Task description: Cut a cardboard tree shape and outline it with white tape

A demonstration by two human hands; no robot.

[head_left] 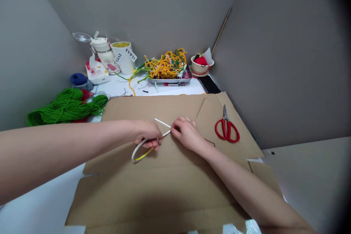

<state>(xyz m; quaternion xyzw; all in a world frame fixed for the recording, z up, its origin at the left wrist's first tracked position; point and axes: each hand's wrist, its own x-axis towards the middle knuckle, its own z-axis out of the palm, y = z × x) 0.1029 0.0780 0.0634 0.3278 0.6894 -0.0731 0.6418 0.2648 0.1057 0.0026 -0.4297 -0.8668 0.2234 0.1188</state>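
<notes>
My left hand (148,132) is closed around a thin roll of white tape (135,152) with a yellow inner face, held low over the cardboard (131,190). From it a narrow white strip (166,133) runs across to my right hand (188,132). The fingertips of that hand pinch the strip close to the cardboard. Another white length (162,123) slants up and left from the same fingertips, its far end loose. The fingers of my left hand partly hide the roll.
Red-handled scissors (227,128) lie on the cardboard to the right. Green yarn (63,108) is at the left. Behind stand a tray (170,80) heaped with orange yarn, a bowl (202,67), a white bottle (105,53) and a black phone (208,84).
</notes>
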